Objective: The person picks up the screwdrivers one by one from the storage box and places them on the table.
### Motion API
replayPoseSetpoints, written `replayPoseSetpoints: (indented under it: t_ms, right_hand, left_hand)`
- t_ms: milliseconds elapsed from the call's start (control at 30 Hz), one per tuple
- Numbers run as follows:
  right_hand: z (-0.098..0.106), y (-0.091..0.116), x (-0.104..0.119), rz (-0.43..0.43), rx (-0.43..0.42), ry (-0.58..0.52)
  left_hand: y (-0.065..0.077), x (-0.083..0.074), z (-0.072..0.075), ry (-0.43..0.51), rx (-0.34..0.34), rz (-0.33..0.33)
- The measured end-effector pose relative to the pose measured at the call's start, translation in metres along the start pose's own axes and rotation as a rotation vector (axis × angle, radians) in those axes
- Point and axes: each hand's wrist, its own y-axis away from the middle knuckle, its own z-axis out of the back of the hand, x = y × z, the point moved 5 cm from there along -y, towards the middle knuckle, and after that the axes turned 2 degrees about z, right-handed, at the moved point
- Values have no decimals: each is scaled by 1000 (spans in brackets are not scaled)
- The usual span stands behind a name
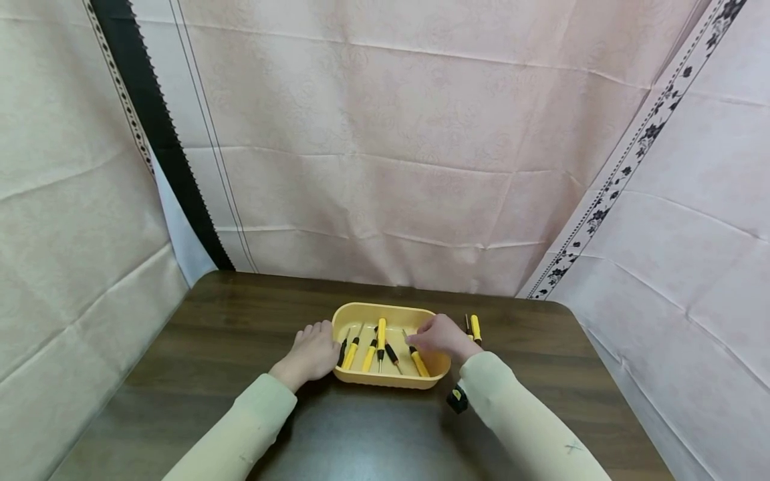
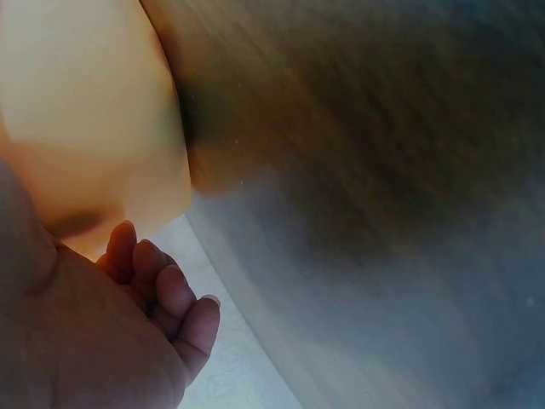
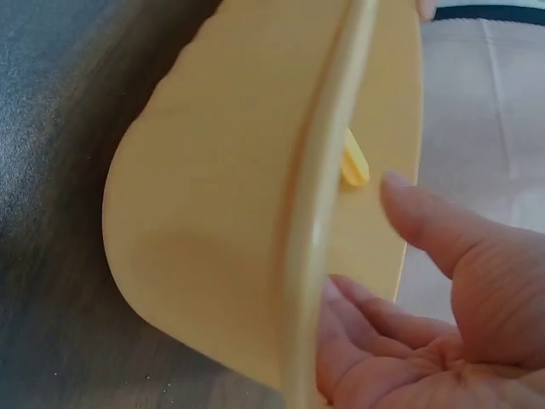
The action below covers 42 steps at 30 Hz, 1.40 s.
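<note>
A yellow plastic tray (image 1: 385,381) holds several small screwdrivers with yellow and black handles. My left hand (image 1: 313,351) rests at the tray's left end, and in the left wrist view its fingers (image 2: 174,294) are loosely bent beside the tray wall (image 2: 94,111). Over the tray's right end is my right hand (image 1: 442,337), its fingertips at the shaft of the rightmost screwdriver (image 1: 419,362). In the right wrist view the thumb (image 3: 426,217) stands apart from the fingers, partly behind the rim (image 3: 311,230), with a yellow handle end (image 3: 355,162) beyond.
Beyond my right wrist, more screwdrivers (image 1: 476,327) lie on the dark wooden table (image 1: 240,334), partly hidden by the arm. A black device (image 1: 457,399) sits under the right wrist. Pale patterned cloth (image 1: 391,133) hangs behind the table and at both sides.
</note>
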Motion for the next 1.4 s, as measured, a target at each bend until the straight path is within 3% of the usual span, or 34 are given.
replayPoseSetpoints:
  t_ms: [167,600,1000,1400]
  right_hand:
    - [-6,-3,1,-41,-6,89]
    - [-21,-6,5,0,-7,214]
    - [-27,0,10,30,-24,216]
    - [-37,-5,1,64,-28,172]
  left_hand:
    - [0,0,1,3,-7,-2]
    - [-1,-1,1,9,-14,-4]
    - [-1,0,-1,5,-21,-11]
    - [-1,0,0,6,-13,9]
